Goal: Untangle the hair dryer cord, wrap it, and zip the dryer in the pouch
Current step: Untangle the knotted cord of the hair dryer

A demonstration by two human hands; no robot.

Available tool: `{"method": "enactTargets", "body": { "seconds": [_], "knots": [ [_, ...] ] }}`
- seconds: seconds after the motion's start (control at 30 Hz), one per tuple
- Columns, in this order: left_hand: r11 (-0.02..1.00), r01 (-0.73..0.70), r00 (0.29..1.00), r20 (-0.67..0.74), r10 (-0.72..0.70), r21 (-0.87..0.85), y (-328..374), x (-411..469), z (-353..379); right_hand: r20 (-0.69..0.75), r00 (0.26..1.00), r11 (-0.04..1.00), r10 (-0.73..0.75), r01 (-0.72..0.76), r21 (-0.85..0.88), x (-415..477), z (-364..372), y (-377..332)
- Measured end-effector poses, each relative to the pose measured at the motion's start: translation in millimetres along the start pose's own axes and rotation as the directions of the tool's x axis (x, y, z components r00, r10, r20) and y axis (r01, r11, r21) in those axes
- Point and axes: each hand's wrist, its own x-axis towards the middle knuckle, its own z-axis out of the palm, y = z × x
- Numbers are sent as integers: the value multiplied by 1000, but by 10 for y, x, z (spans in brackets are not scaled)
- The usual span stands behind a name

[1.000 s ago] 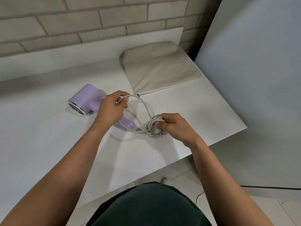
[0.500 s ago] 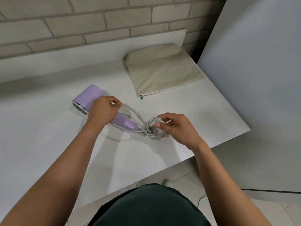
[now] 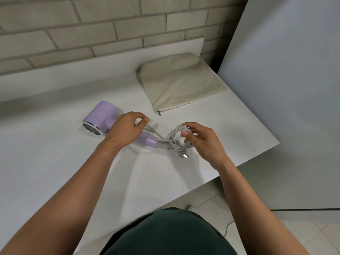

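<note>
1. Two hands work over the white table (image 3: 55,144); the lilac hair dryer (image 3: 103,115) lies on its side there.
2. Right hand (image 3: 200,140) pinches the coiled grey cord (image 3: 174,131), thumb on the loop.
3. Left hand (image 3: 125,129) covers the dryer's handle, fingers curled; whether they grip the cord, I cannot tell.
4. Beige pouch (image 3: 182,83) lies flat behind, apart.

Dryer handle (image 3: 149,141), cord (image 3: 175,133) stretch partly hidden under left hand (image 3: 125,131).
</note>
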Motion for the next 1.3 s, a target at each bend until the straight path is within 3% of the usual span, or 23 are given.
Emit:
{"method": "enactTargets", "body": {
  "seconds": [0.1,0.17,0.27,0.3,0.37,0.43,0.57,0.7,0.8,0.9,1.0,1.1,1.2,1.3],
  "knots": [
    [976,-165,985,-80,155,-140,-39,-140,-3,26,1000,1000,7,-7,14,-15,5,-60],
    [953,-256,951,-217,218,-162,-36,-273,37,37,999,1000,10,-11,17,-18,22,-114],
    [953,-214,878,-469,92,-213,-13,-429,84,12,1000,1000,17,-17,12,-19,69,-193],
    [941,-165,890,-455,14,-295,-22,-450,98,1,1000,1000,22,-22,19,-22,84,-211],
    [896,-51,962,-263,-74,-440,-59,-471,114,-9,999,998,39,-39,56,-40,115,-244],
    [864,7,998,-53,-39,-503,-69,-509,138,-10,998,991,68,-66,119,-66,150,-270],
    [803,23,978,179,104,-596,70,-569,225,-1,990,968,144,-141,209,-128,230,-248],
    [818,0,971,196,137,-575,200,-605,357,63,980,939,188,-198,282,-193,260,-173],
    [809,13,982,160,100,-588,246,-614,376,121,965,942,234,-256,219,-202,220,-139],
    [836,2,975,187,121,-549,284,-635,345,84,994,991,75,-65,-121,-188,120,-129],
    [918,-77,960,218,174,-389,312,-671,328,202,945,850,-258,321,-417,-133,-8,-262],
    [952,-152,945,241,219,-267,350,-691,336,411,837,692,-361,536,-484,-7,-114,-340],
    [959,-173,959,183,216,-226,364,-689,345,479,785,567,-392,616,-546,116,-252,-292],
    [958,-150,973,134,186,-245,356,-681,379,493,749,536,-442,661,-525,140,-356,-298]
  ]
}}
